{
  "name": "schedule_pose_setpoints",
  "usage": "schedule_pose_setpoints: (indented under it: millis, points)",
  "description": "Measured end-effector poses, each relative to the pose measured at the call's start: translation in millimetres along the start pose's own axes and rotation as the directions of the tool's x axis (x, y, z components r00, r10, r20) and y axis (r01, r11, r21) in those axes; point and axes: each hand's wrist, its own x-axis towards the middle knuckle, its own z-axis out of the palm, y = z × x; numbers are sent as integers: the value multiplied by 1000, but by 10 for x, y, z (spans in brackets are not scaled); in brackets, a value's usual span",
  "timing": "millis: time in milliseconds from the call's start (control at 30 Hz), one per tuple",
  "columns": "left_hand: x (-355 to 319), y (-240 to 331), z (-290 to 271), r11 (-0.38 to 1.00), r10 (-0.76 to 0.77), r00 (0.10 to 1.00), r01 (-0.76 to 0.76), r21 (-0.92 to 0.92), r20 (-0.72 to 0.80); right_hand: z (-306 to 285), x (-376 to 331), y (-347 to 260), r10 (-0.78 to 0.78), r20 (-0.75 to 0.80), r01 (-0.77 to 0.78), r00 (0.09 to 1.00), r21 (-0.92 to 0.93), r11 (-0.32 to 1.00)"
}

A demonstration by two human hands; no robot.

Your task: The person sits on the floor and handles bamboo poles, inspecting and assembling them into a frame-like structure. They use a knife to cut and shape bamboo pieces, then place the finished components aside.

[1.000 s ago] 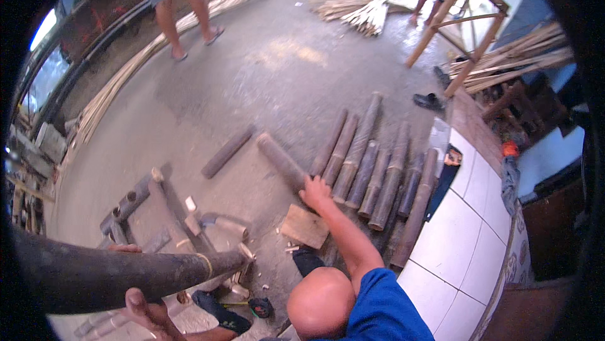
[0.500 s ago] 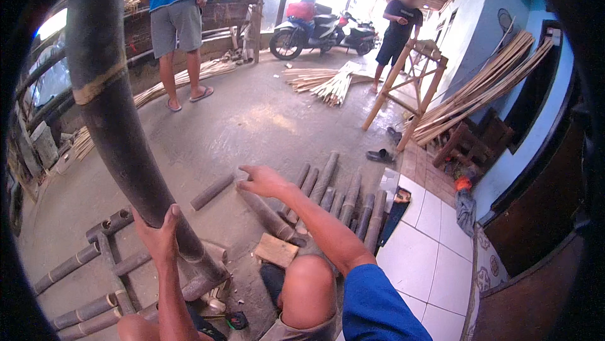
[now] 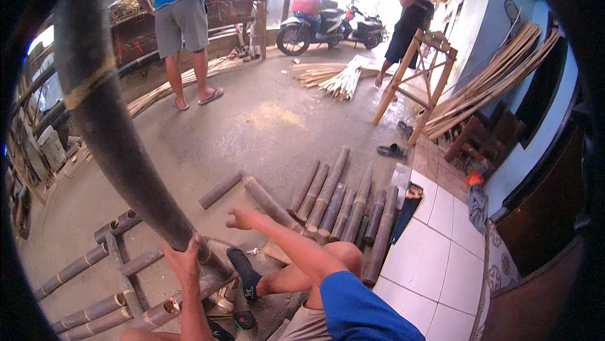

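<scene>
A thick dark bamboo pole slants from the upper left down to the floor by my feet. My left hand is wrapped round its lower part, thumb up along the side. My right hand hangs in front of me with nothing in it, its fingers loosely bent and pointing left. Beyond it a cut bamboo piece lies on the floor, with a shorter piece to its left. A wooden block is partly hidden behind my right forearm and leg.
Several cut bamboo lengths lie in a row at right, beside a handsaw on white tiles. A bamboo frame lies at left. Two people stand farther back, near a bamboo stand, split strips and motorbikes.
My right hand has drawn down toward me, its pointing finger now bent. My right leg has shifted, so a dark sock shows. The far person at right has raised a hand toward the head.
</scene>
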Motion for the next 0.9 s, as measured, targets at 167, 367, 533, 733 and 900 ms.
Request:
schedule_pose_setpoints:
  millis: [167,367,533,733,900]
  points:
    - [-255,-571,-49,987,-162,984,162,-5,79,1162,193,194,124,28,-125,992,73,989]
    - [-400,-885,-150,947,-317,948,317,45,-16,1644,268,74,251,128,-263,960,88,961]
    - [-367,-825,-99,994,-108,987,107,18,119,1792,357,-113,245,84,-251,966,78,965]
    - [-322,-768,-34,994,-66,990,76,-77,121,2184,469,-116,194,46,-190,980,-79,979]
    - [-314,-826,-67,998,-53,992,57,-26,112,2169,444,-105,296,84,-301,952,56,952]
